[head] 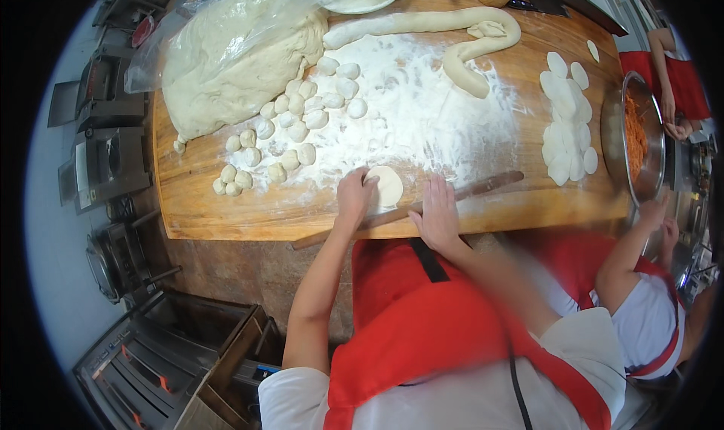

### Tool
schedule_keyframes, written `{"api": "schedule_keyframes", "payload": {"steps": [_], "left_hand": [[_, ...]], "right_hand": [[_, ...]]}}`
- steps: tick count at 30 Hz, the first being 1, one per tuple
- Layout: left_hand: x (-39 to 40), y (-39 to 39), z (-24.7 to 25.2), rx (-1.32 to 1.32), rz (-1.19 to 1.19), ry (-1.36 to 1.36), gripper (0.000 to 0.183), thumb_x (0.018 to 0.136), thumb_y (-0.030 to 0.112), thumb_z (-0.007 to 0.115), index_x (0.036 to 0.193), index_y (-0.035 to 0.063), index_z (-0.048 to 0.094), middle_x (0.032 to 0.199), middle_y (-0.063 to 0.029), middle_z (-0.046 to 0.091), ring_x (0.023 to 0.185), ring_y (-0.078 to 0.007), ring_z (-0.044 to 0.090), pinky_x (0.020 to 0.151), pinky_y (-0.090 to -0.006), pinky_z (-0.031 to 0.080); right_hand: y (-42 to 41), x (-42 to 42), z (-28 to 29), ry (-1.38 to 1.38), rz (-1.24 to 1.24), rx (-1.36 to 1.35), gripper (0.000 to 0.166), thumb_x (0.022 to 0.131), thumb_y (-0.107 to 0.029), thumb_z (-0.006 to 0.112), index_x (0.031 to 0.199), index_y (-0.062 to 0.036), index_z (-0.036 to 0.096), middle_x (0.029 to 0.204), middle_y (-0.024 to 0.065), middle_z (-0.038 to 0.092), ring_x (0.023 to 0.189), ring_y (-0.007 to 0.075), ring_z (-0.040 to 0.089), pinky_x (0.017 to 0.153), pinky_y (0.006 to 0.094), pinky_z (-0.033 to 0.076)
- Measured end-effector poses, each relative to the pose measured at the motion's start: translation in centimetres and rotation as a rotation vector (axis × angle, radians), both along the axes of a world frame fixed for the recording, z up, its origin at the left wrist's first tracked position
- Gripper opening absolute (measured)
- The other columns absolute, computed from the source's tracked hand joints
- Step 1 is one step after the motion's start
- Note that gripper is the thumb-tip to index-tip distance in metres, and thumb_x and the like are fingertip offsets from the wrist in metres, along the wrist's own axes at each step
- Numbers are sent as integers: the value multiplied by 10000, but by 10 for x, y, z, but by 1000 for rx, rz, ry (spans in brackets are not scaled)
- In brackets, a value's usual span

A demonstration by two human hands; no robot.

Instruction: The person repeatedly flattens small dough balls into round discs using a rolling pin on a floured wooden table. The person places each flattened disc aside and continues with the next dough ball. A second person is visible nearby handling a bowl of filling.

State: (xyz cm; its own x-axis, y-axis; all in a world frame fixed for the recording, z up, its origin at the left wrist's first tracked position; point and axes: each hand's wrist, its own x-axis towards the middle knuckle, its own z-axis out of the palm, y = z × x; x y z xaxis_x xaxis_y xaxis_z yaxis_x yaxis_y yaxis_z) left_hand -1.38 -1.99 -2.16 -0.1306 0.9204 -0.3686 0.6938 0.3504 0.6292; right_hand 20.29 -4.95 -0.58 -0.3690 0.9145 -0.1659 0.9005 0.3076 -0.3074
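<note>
At the table's near edge, my left hand [355,198] pinches the left rim of a flat round dough wrapper [387,186]. A slim wooden rolling pin [491,184] slants across the edge, its left end jutting past the tabletop. My right hand [439,208] bears on the pin's middle with fingers stretched forward, hiding that part of it. The pin touches or lies just below the wrapper's lower rim. Ahead and to the left sit several small dough balls [298,130] dusted with flour.
A big dough mass [243,74] under plastic film [226,28] fills the back left. Behind the flour [407,108] curves a dough rope [418,21]. Overlapping wrappers [563,125] lie right, beside a steel bowl [613,130] of orange filling [634,136]. A co-worker [633,283] stands close at right.
</note>
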Motion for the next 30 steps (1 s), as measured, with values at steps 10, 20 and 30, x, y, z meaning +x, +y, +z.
{"api": "schedule_keyframes", "payload": {"steps": [10, 20, 30], "left_hand": [[-2, 8, 20, 24, -249, 110, 257, 866, 256, 723, 961, 32, 640, 935, -142, 655, 847, -300, 651, 732, -395, 509], [169, 67, 110, 66, -217, -1007, 529, 900, 103, 697, 1359, 17, 449, 1357, -158, 553, 1199, -213, 561, 985, -351, 483], [-24, 131, 5, 490, -598, 678, 456, 851, 33, 575, 1306, 61, 556, 1235, -185, 567, 1163, -323, 551, 926, -394, 515]], "right_hand": [[54, -24, -11, -6, -24, 137, 764, 946, -463, 535, 1440, 94, 363, 1523, 282, 321, 1448, 409, 253, 1183, 535, 174], [-9, 17, -6, 321, -41, -219, 739, 898, -481, 594, 1411, 26, 432, 1487, 212, 396, 1436, 361, 291, 1183, 521, 179], [-10, 17, -13, 127, 58, 95, 742, 867, -471, 645, 1390, 17, 445, 1451, 199, 411, 1398, 367, 326, 1163, 523, 217]]}}
